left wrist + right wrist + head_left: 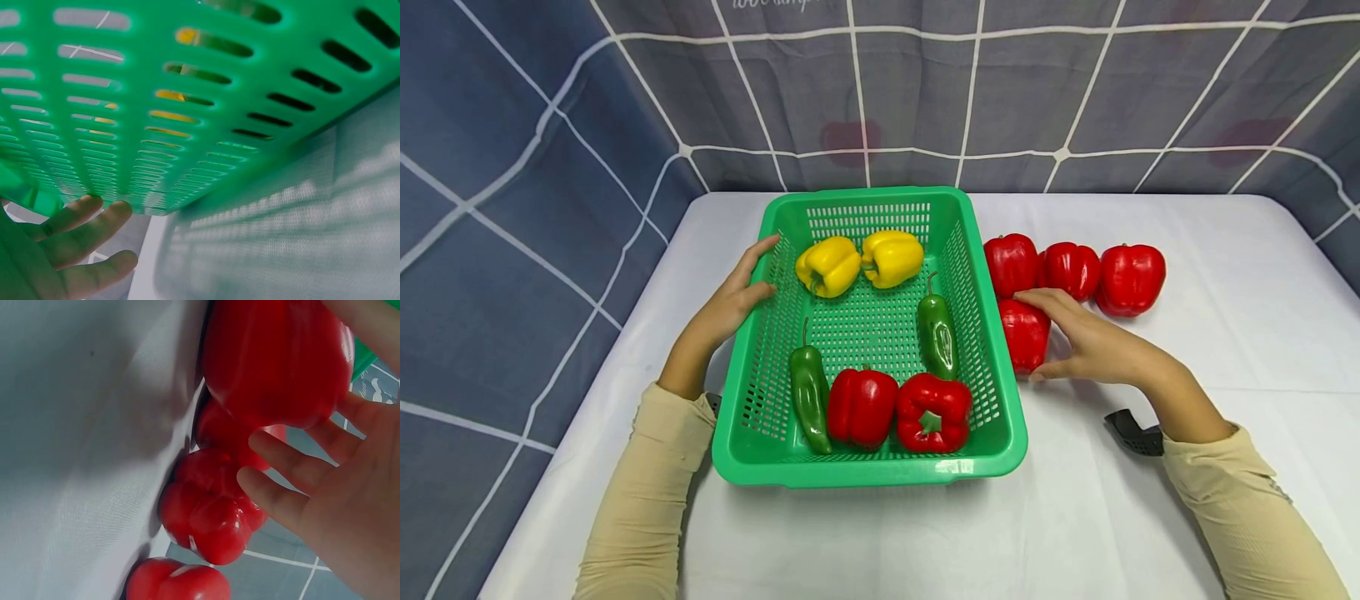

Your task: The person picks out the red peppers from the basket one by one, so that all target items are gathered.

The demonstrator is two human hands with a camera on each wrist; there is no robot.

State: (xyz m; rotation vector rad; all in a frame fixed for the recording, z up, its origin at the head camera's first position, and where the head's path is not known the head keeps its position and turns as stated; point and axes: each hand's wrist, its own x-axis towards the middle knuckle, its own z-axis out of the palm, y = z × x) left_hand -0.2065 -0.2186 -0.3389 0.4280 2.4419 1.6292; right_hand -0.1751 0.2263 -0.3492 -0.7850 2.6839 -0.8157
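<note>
My left hand (pixel 730 296) is at the left rim of a green basket (pixel 871 475), thumb and forefinger over the rim. In the left wrist view, other fingers (pixel 87 237) lie extended beside its slotted outer wall. My right hand (pixel 1093 342) holds a red bell pepper (pixel 1024 335) just right of the basket, thumb on the near side and forefinger on the far side. In the right wrist view, the outer fingers (pixel 275 494) spread away from that pepper. Inside the basket lie two yellow bell peppers (pixel 893 259), two green chili peppers (pixel 937 337) and two red bell peppers (pixel 934 414).
Behind my right hand, three more red bell peppers (pixel 1132 279) stand in a row on the white-covered table (pixel 1240 333). A dark checked cloth (pixel 910 92) hangs at the back and left. Dark wrist devices (pixel 1135 433) sit at my sleeves.
</note>
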